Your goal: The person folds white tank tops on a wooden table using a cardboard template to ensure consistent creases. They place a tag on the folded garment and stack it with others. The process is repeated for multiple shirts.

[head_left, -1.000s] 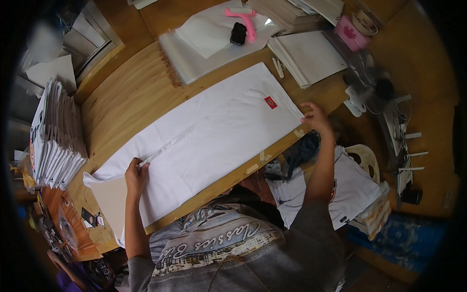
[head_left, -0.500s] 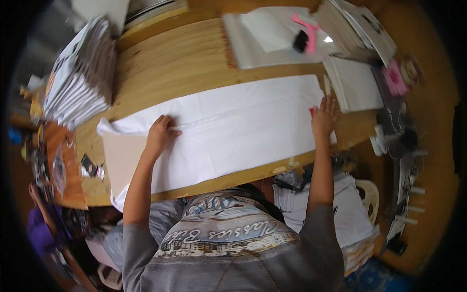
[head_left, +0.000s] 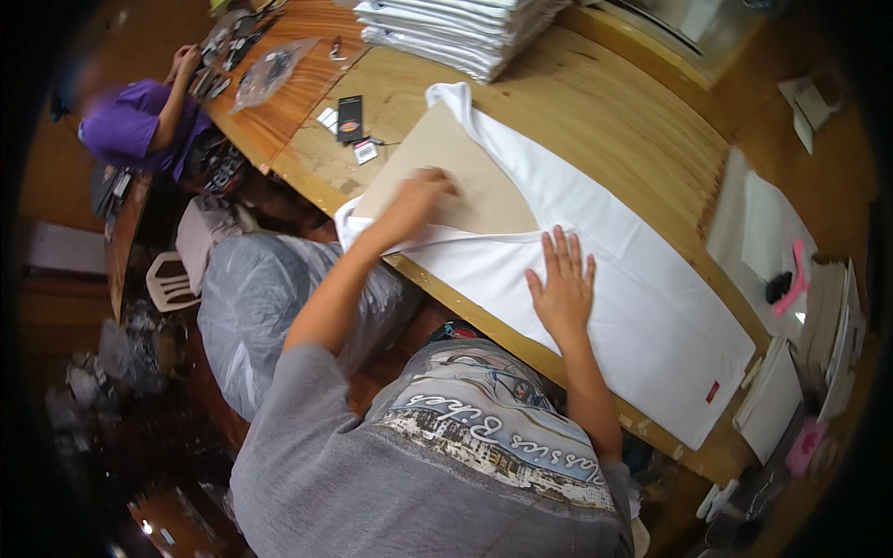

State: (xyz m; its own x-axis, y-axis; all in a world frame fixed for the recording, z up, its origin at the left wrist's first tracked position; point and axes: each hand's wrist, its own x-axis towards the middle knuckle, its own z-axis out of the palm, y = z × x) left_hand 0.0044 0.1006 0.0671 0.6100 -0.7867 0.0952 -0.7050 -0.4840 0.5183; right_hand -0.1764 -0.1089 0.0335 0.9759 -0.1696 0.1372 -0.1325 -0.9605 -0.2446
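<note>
Right hand (head_left: 561, 286) lies flat, palm down, on the white garment (head_left: 642, 307); fingers (head_left: 562, 250) spread and straight, pressing the cloth, grasping nothing. Left hand (head_left: 416, 201) rests at the near edge of the cardboard sheet (head_left: 456, 172), where the board meets the garment's folded edge; it is motion-blurred, fingers seem loosely curled over the board, but whether they pinch cloth or board cannot be told. Garment: smooth, plain white knit, laid out long across the wooden desk (head_left: 605, 112), running from the far left end toward the near right edge; a small red tag (head_left: 713, 391) sits near its right-hand corner. Its left end wraps around the board, white cloth showing along the board's far side and near side. Board: tan, flat, matte, straight-edged. Desk: pale wood planks with visible grain, orange-brown rim. A stack of folded white garments (head_left: 465, 28) stands at the far edge. Small black and white tags (head_left: 350, 121) lie just left of the board. Further white sheets (head_left: 758, 232) with a pink tool (head_left: 795, 279) lie well to the right. Another person in a purple top (head_left: 135, 121) works at the far left corner of the desk.
</note>
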